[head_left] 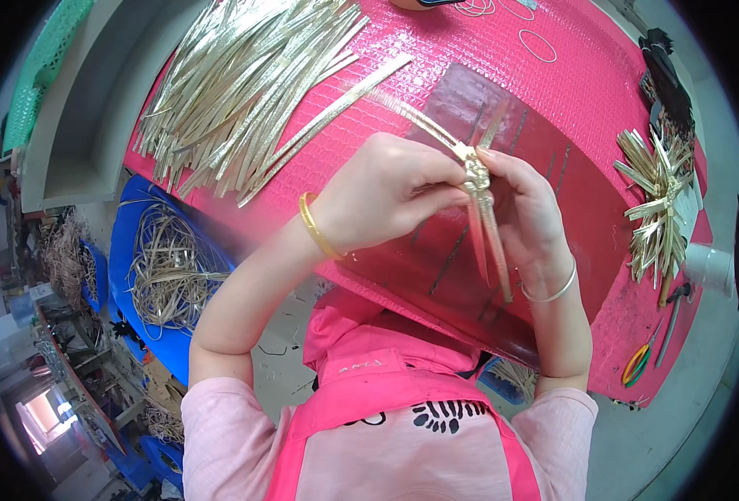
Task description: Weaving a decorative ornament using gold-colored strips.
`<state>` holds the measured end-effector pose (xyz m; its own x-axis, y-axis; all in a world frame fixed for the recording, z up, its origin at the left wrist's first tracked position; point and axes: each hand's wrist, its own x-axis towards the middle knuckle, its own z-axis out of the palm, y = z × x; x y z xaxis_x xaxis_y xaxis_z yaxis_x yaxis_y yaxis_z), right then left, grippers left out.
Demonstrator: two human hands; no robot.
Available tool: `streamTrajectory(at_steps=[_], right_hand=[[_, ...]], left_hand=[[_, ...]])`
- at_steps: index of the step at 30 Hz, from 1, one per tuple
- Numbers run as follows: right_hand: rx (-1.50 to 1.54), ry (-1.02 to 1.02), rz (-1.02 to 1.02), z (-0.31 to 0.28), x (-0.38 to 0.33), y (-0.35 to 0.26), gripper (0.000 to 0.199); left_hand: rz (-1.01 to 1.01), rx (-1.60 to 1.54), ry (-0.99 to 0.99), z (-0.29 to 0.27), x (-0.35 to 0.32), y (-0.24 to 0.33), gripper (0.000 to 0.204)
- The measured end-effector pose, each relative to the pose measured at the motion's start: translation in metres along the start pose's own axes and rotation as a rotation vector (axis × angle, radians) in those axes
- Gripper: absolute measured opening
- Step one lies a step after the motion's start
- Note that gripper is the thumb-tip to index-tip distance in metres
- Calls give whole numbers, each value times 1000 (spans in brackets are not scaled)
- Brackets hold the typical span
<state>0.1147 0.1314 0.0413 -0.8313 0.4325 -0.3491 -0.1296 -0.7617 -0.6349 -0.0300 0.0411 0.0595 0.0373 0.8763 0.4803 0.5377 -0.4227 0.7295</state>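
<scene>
Between my hands is a small braided knot of shiny gold strips [477, 177], with loose strip ends sticking out above and below it. My left hand [394, 188], a gold bangle on its wrist, pinches the knot from the left with thumb and fingertips. From the other side my right hand [526, 196] grips it, the thumb at the knot's top; its other fingers are partly hidden behind the piece. Below the hands lies a dark red mat [553, 255] with dark line marks. A big pile of flat gold strips [244, 92] spreads at the far left of the pink-covered table.
At the right are a bundle of tied gold strip pieces [660, 196], scissors with yellow and green handles [637, 366] and a thin dark rod-like tool [672, 330]. A blue bin [127, 242] of coiled strips [173, 271] stands left. An elastic loop [538, 45] lies far back.
</scene>
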Motion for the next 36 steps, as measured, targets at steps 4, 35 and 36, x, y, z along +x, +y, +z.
streamTrajectory(at_steps=[4,35,36], right_hand=[[-473,3,-102,1,-13,-11,18],[-49,-87,-51,0,-12,18,12],[54,-134,-56,-1,-10,21,12]], left_hand=[[-265,9,-7,-6,-8,7,12],[-255,56,61,-14,-10,13,16],[-227,186,45,-13,-10,18,14]])
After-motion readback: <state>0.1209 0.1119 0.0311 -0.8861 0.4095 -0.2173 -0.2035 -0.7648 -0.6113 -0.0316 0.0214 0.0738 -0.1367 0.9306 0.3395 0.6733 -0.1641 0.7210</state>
